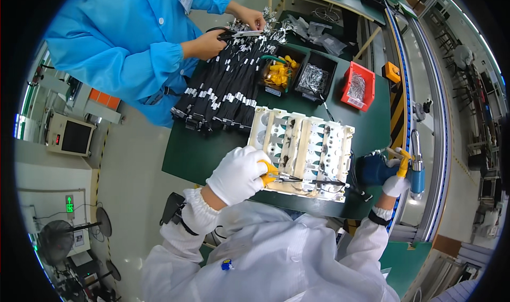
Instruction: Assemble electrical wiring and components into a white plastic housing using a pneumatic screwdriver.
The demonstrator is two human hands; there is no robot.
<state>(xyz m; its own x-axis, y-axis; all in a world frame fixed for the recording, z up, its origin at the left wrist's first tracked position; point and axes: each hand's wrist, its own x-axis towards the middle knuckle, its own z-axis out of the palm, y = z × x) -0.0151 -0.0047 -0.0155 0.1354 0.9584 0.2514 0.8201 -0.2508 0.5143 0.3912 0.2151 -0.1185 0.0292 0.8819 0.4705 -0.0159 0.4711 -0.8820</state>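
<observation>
1. Head view: gloved left hand is closed at the near-left part of the white frame, pinching a black cable.
2. Cable runs right from the pinch, over the frame's near side; frame lies on the green counter.
3. Gloved right hand is well apart, beside a dark blue object and a power tool; half-curled, can't tell if it grips anything.
4. Beyond frame: red bin, metal bits inside.
5. Co-worker holds scissors over bundled black cables.
</observation>
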